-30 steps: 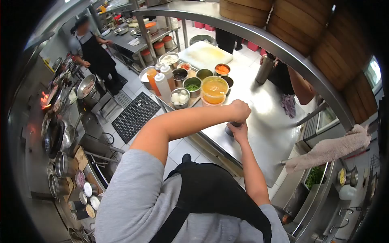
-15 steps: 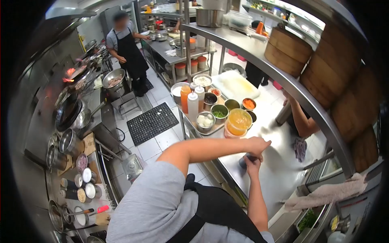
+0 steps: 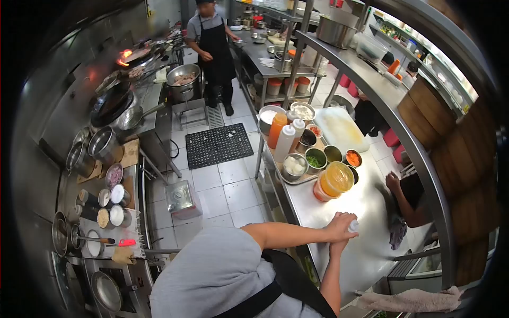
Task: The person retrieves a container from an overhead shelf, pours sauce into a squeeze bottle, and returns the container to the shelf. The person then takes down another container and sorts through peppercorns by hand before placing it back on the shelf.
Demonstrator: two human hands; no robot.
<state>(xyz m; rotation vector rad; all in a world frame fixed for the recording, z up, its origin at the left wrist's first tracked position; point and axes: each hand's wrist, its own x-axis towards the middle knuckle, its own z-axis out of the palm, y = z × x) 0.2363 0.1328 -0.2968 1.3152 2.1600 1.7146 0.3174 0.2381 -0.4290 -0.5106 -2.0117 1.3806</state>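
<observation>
Over the steel counter (image 3: pixel 323 217), my two hands are pressed close together. My left hand (image 3: pixel 338 227) wraps round a small bottle (image 3: pixel 353 227) whose whitish round end sticks out past the fingers; the rest of it is hidden. Directly below, my right hand (image 3: pixel 338 247) is closed against the same bottle. Nearest to them stands a tub (image 3: pixel 334 183) with an orange-yellow top. Behind it are metal pots of chopped greens (image 3: pixel 316 159), white pieces (image 3: pixel 295 166) and orange pieces (image 3: pixel 353 158), plus an orange squeeze bottle (image 3: pixel 277 131) and a white squeeze bottle (image 3: pixel 285 143).
A white cutting board (image 3: pixel 339 129) lies at the counter's far end. A co-worker in a black apron (image 3: pixel 214 50) stands near the stoves. Another person's arm (image 3: pixel 405 199) is across the counter. Bamboo steamers (image 3: pixel 427 108) sit on the shelf (image 3: pixel 371 85). A black mat (image 3: pixel 219 145) covers some floor tiles.
The view has shifted. Earlier my left hand was above a dark container gripped by my right hand; now both hands are bunched together and a whitish end shows. The person across has moved an arm.
</observation>
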